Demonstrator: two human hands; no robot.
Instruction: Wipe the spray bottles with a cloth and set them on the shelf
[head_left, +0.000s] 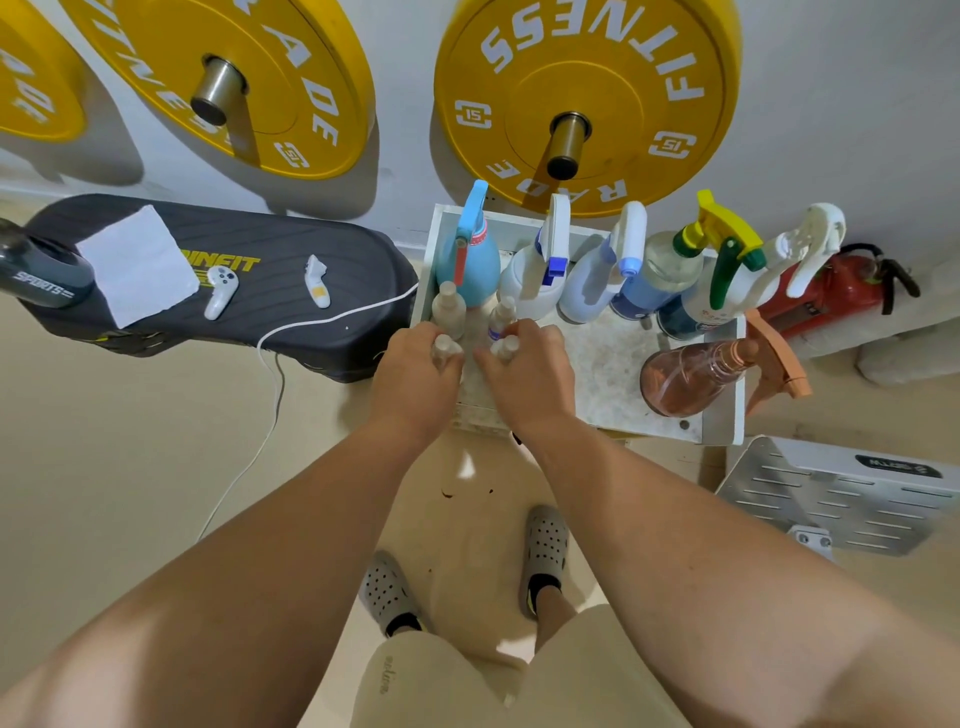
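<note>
A white shelf (613, 374) stands against the wall with several spray bottles along its back: a light blue one (470, 260), white ones (535, 280), and a yellow-green-triggered one (701, 270). A pink bottle (691, 379) stands at the right front. Two small clear bottles (449, 306) stand at the left. My left hand (415, 379) is closed around a small clear bottle (445, 349) on the shelf. My right hand (524, 374) grips another small bottle (506, 347) beside it. The white cloth (137, 265) lies spread on the black board to the left.
A black balance board (291, 312) carries two white controllers (222, 291) and a white cable (332, 317). Yellow weight plates (582, 98) hang on the wall. A red fire extinguisher (831, 291) lies right of the shelf. A grey metal step (841, 493) is at the right. My feet (543, 551) stand below.
</note>
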